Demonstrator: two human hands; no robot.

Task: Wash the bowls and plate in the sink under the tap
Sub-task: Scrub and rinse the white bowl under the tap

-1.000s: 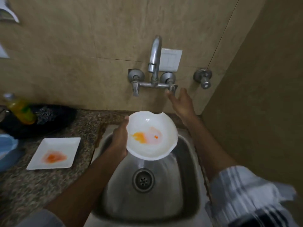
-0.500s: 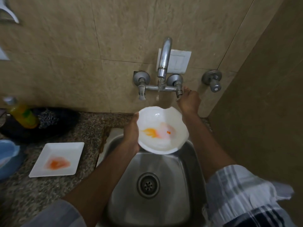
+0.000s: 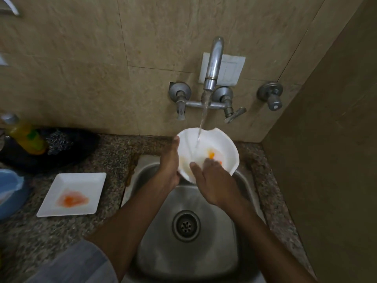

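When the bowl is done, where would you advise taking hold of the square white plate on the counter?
Take the square plate by its right edge, nearest the sink, pinching the raised rim. It lies flat on the counter, and the orange residue sits mid-plate, so the edges look clean.

Both bare forearms reach forward and converge. The left hand (image 3: pixel 169 162) grips the bowl (image 3: pixel 228 152) by its left rim, thumb up along the edge. The right hand (image 3: pixel 216 180) lies palm-down inside it, fingers (image 3: pixel 211 163) pressed against the inner surface (their tips are hidden).
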